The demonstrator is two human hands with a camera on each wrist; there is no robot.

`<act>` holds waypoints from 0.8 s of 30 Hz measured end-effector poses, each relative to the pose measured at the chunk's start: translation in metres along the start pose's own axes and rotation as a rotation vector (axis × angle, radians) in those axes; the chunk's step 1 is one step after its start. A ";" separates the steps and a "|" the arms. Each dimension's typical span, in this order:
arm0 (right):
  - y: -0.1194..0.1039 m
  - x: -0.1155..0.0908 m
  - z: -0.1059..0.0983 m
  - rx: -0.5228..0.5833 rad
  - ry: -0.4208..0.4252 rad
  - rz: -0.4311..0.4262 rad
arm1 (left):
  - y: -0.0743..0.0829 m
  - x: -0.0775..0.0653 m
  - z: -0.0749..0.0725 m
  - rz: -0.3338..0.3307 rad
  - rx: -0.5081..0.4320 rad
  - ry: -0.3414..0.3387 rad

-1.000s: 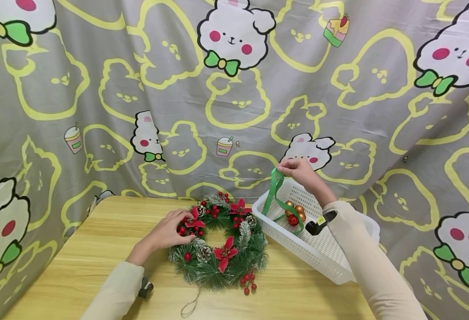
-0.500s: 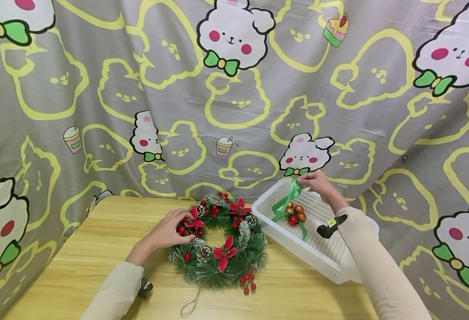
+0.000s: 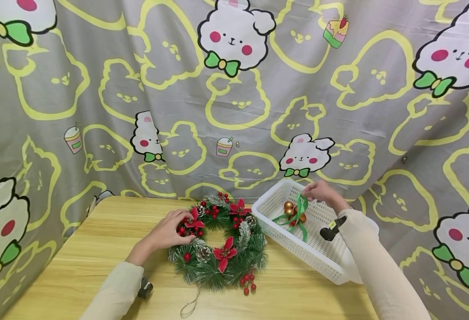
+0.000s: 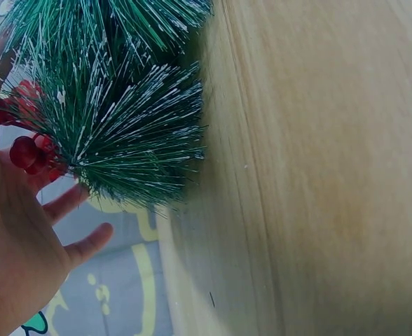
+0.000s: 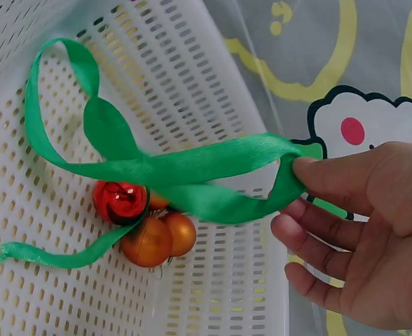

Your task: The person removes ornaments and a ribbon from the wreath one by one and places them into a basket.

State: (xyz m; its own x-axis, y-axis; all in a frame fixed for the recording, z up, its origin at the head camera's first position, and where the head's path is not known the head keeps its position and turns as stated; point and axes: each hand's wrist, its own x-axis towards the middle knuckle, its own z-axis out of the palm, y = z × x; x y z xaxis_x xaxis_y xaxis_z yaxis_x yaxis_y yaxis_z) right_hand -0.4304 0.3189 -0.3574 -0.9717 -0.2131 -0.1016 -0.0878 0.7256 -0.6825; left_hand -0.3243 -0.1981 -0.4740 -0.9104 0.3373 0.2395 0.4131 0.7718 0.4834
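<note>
In the head view my left hand [image 3: 171, 230] holds the left side of a Christmas wreath [image 3: 218, 271] lying on the table, its fingers over red flowers and berries. The left wrist view shows the wreath's pine needles [image 4: 129, 133] and red berries [image 4: 25, 154] beside that palm. Above a white plastic basket [image 3: 298, 253], my right hand [image 3: 323, 193] pinches a folded green ribbon [image 5: 213, 159] between thumb and forefinger. The ribbon's loose ends hang into the basket, across orange baubles [image 5: 147, 242] and a shiny red bauble [image 5: 120, 200].
The basket stands right of the wreath, close against it, on a wooden table [image 3: 98, 249]. A twine loop [image 3: 190, 306] and a red berry sprig [image 3: 247, 281] stick out at the wreath's front. A patterned curtain [image 3: 234, 106] hangs behind the table.
My right hand has lowered and moved right with the green ribbon, whose lengths now droop over the baubles in the basket. The left hand and the wreath stay in place.
</note>
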 end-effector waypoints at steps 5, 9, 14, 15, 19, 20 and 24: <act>-0.002 0.003 0.004 -0.048 -0.037 0.008 | 0.000 0.000 0.000 0.003 0.003 0.004; -0.006 0.005 0.008 -0.140 -0.105 0.012 | 0.001 0.000 0.000 0.000 0.002 0.003; -0.015 0.005 0.011 -0.205 -0.230 0.019 | 0.001 0.000 -0.001 -0.001 0.000 0.005; -0.016 0.005 0.011 -0.211 -0.253 0.009 | 0.000 0.001 -0.001 -0.001 0.001 0.006; -0.021 0.007 0.013 -0.210 -0.303 0.014 | 0.000 0.001 -0.001 0.005 0.003 0.007; -0.022 0.008 0.014 -0.212 -0.303 0.018 | 0.001 0.001 0.000 0.005 0.003 0.006; -0.024 0.013 0.018 -0.212 -0.291 0.057 | 0.001 0.000 -0.001 0.006 0.000 0.005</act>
State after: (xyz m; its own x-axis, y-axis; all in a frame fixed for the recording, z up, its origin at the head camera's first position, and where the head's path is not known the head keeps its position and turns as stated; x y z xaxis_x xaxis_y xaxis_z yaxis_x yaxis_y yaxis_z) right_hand -0.4374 0.2869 -0.3557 -0.8759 -0.3240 -0.3576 -0.1087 0.8545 -0.5079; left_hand -0.3242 -0.1977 -0.4729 -0.9079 0.3392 0.2461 0.4183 0.7696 0.4824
